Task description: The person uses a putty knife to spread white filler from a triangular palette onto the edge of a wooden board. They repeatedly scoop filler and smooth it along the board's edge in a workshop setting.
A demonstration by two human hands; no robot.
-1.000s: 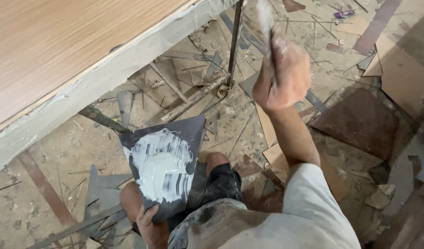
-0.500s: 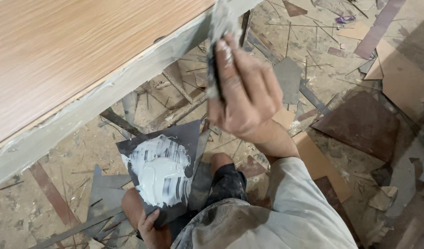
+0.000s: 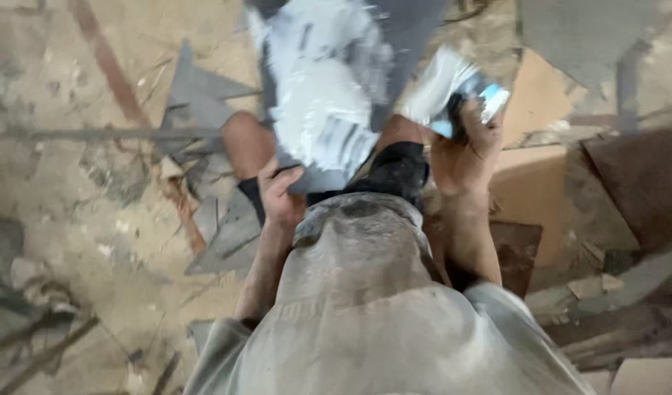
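Observation:
My left hand (image 3: 281, 194) grips the near edge of a dark grey board (image 3: 405, 29) that carries a thick smear of white putty (image 3: 321, 80). My right hand (image 3: 464, 150) holds a putty knife (image 3: 442, 88) with a blue handle, its white-coated blade lying at the right side of the board. The view is blurred by motion. My knees and dusty grey clothing fill the lower middle of the picture.
The floor (image 3: 72, 219) is sandy and littered with grey and brown offcuts. Cardboard-coloured sheets (image 3: 533, 183) lie at the right, next to a dark brown panel (image 3: 636, 183). A reddish strip (image 3: 105, 66) runs along the upper left.
The view has swung down from the wooden panel's edge to the floor. My right hand with the putty knife came down from that edge to the putty board.

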